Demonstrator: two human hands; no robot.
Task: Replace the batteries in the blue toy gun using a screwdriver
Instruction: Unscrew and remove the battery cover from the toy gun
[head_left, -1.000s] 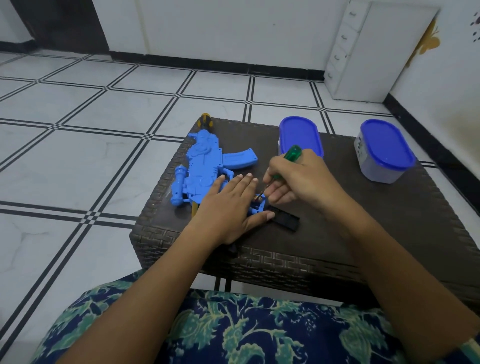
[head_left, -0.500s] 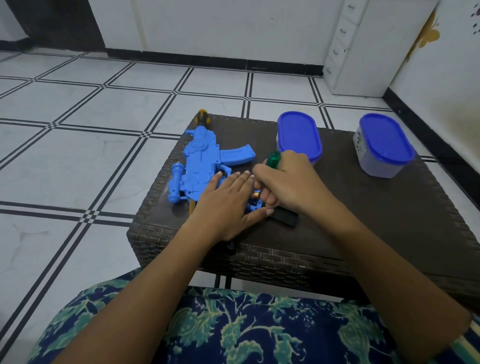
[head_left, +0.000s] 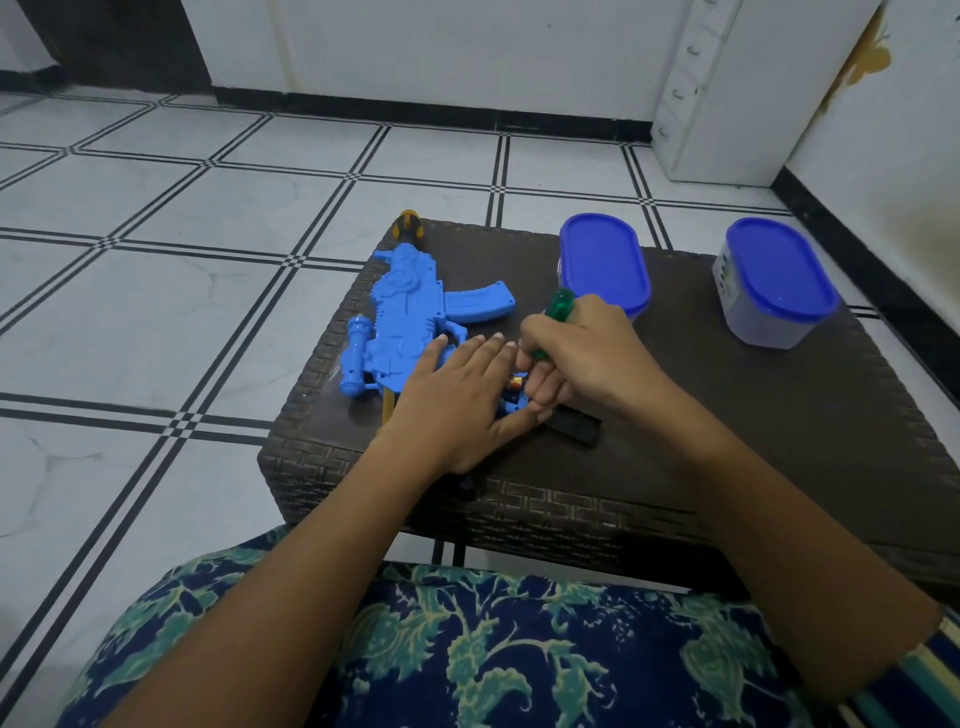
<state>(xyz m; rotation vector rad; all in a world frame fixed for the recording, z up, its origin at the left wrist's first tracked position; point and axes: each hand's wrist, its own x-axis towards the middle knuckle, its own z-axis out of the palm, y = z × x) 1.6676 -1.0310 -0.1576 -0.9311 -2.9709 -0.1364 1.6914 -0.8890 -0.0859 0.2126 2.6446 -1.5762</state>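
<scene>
Seen pressed flat and open-fingered on the blue toy gun (head_left: 410, 317): left hand (head_left: 457, 400). Beside it, right hand (head_left: 582, 358) clamped on green screwdriver (head_left: 553, 317), handle tilted back up since a half-second ago, battery (head_left: 516, 384) exposed between fingertips, probably being pried out.

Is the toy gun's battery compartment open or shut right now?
Open, it seems: a battery shows between the hands in the blue toy gun, and a black piece, likely its cover, lies beside it.

Tiled room, low wicker table

White floor (head_left: 171, 291) tiles with black lines run to white walls (head_left: 441, 47) with black skirting; a white drawer unit (head_left: 727, 88) stands far right; dark table (head_left: 753, 441) near.
</scene>
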